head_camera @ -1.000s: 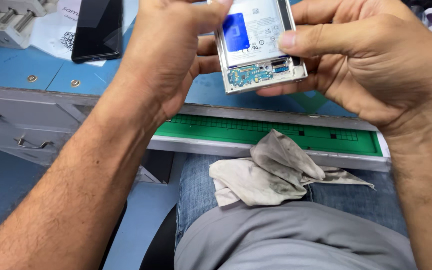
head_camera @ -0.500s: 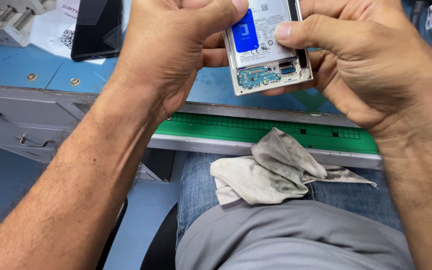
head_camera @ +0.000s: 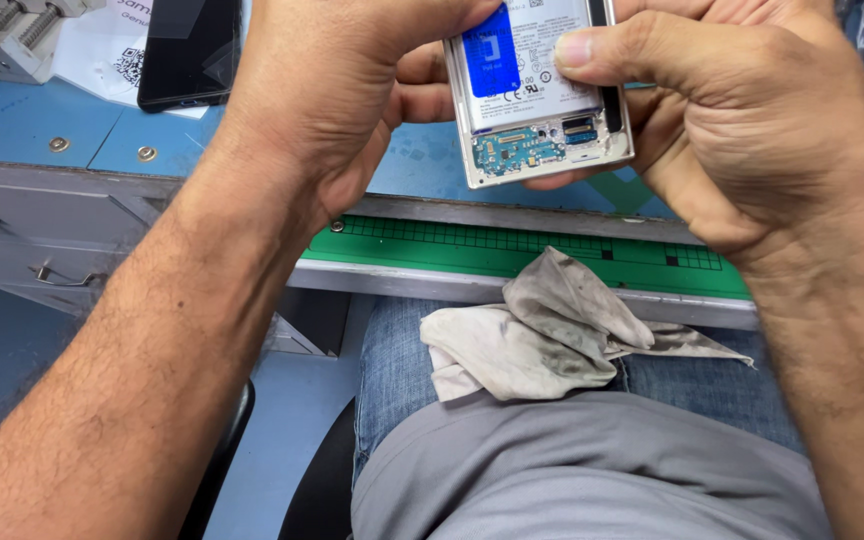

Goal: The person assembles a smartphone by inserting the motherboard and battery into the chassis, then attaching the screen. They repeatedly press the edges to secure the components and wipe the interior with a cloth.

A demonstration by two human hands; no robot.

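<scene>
I hold an opened phone body (head_camera: 542,120) with both hands near the top of the head view. Its back is off, so a white battery with a blue label and a small green circuit board at the lower end show. My left hand (head_camera: 342,90) wraps the phone's left side from above. My right hand (head_camera: 742,110) cradles the right side, its thumb pressing across the battery. The phone's upper part is cut off by the frame.
A dirty grey rag (head_camera: 542,330) lies on my lap over jeans. A green gridded mat (head_camera: 552,250) lines the open drawer below the blue bench (head_camera: 42,130). A black phone panel (head_camera: 187,55) and a metal vise (head_camera: 7,35) sit at the back left.
Both hands and the phone have shifted up and slightly right in the view. My right thumb stays across the battery.
</scene>
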